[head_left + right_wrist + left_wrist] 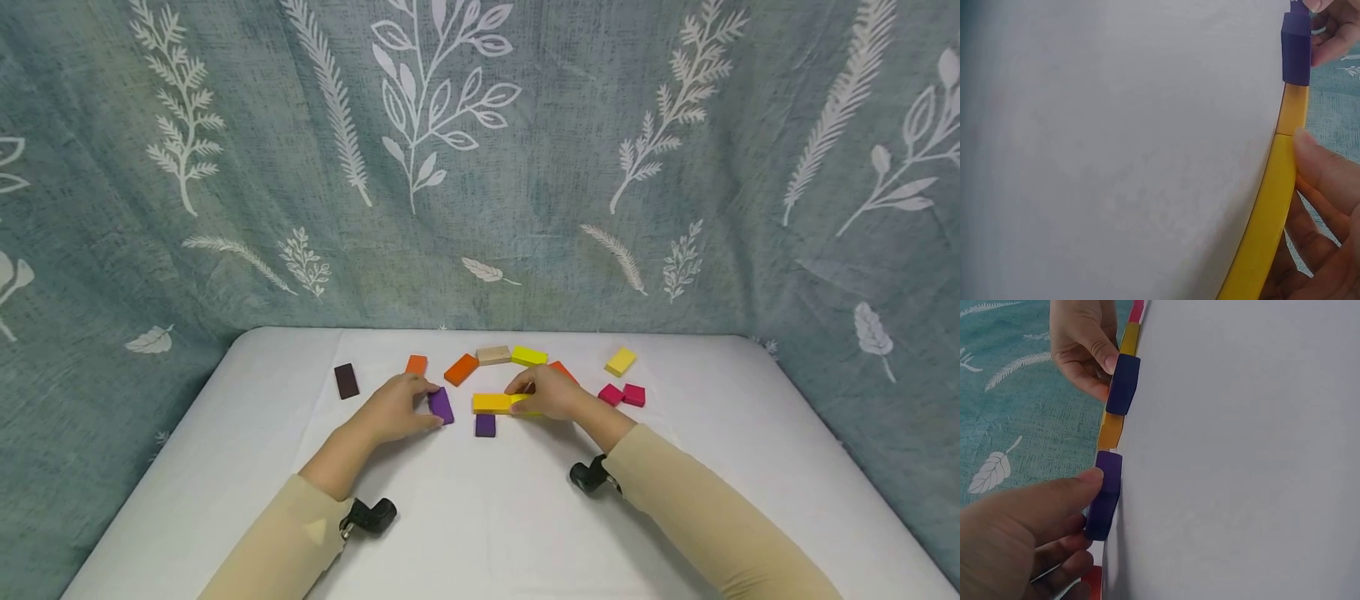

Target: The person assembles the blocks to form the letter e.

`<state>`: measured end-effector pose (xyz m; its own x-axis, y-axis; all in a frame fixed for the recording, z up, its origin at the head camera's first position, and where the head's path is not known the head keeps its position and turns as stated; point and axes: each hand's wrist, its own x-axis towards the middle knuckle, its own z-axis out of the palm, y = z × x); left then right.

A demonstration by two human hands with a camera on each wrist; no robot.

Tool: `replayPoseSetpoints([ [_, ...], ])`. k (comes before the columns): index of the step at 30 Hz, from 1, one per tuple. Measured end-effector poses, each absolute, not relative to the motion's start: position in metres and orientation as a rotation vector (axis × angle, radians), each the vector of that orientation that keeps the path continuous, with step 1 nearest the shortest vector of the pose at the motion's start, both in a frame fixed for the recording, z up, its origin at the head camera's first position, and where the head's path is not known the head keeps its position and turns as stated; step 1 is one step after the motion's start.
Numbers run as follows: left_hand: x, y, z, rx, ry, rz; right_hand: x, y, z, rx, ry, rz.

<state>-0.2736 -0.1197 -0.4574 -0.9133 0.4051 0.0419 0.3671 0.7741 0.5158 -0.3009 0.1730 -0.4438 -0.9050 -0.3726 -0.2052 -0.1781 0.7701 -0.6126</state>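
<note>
My left hand (396, 410) pinches a purple block (441, 405) between thumb and fingers; the left wrist view shows the thumb on the block's upper face. Across from it, my right hand (553, 393) grips a yellow block (1261, 225), thumb on its near side and fingers behind. That block lies end to end with an amber-yellow block (491, 403), and the right thumb tip is right at their joint. In front of the amber-yellow block sits a dark purple block (485, 426). Just beyond the left fingers is an orange block (416, 364), partly hidden.
Behind the hands, an orange block (461, 369), a plain wooden block (492, 356), a lime-yellow block (529, 356) and a red-orange block (562, 370) form an arc. A dark brown block (347, 381) lies left; a yellow block (621, 361) and two crimson blocks (634, 395) lie right.
</note>
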Motion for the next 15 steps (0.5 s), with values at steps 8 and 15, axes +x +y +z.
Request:
replayPoseSetpoints([
  [8,-0.2823,-0.1197,-0.4593,0.780,2.832,0.845,-0.3030,0.1735,-0.4456,-0.428,2.641,-0.877],
  [15,-0.2835,-0.1191,-0.4599,0.765,2.826,0.832,-0.3031,0.1742,-0.4448,-0.437,2.644,-0.872],
])
